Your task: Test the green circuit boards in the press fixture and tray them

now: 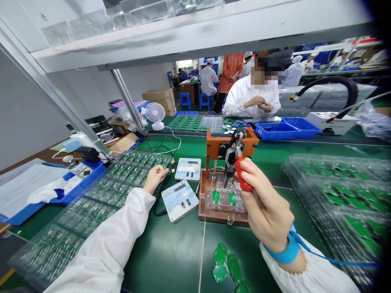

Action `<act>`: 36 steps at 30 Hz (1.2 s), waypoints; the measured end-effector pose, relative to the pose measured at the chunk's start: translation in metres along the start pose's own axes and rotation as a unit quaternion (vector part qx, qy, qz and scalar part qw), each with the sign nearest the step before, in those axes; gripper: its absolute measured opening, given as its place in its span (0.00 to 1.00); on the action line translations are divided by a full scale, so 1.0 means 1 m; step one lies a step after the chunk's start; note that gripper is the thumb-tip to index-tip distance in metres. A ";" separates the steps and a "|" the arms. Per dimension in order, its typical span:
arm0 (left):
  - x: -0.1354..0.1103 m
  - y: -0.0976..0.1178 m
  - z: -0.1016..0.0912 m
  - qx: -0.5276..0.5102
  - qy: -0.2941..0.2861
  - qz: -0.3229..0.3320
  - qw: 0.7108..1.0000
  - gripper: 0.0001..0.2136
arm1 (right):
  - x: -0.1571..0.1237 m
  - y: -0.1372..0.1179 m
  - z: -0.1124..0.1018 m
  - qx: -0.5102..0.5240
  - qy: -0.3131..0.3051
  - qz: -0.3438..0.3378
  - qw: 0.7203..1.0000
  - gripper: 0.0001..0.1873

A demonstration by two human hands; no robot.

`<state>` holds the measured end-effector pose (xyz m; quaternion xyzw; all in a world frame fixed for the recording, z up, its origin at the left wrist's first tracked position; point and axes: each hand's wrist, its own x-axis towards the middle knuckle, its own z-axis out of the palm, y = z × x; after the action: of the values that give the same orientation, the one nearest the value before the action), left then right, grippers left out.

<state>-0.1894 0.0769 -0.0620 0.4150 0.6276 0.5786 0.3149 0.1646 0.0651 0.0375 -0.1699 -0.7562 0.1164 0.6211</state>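
The right hand point(265, 203) is gripping the red lever handle point(242, 175) of the test fixture point(224, 191) holding two green boards point(224, 198), while the left hand point(155, 178) is resting on a tray of circuit boards point(122, 179) beside two meters point(183, 187).

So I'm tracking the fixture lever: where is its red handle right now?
Head view, centre: red handle gripped by the right hand, above the test fixture.

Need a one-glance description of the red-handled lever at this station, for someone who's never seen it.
On the green bench mat, find the brown test fixture standing mid-table. The red handle is the sleeve on its metal clamp lever, gripped by the right hand. Nothing else on the fixture is red.
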 end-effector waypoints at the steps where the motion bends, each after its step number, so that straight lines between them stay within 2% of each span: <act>1: 0.000 0.000 0.000 0.001 -0.001 0.002 1.000 0.22 | 0.000 0.000 0.000 0.002 -0.001 0.001 1.000 0.33; 36: -0.001 -0.001 0.000 0.027 -0.017 0.016 0.999 0.21 | 0.001 0.000 0.002 0.020 0.006 0.000 1.000 0.33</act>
<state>-0.1892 0.0758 -0.0628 0.4427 0.6314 0.5590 0.3047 0.1619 0.0652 0.0382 -0.1584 -0.7498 0.1300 0.6291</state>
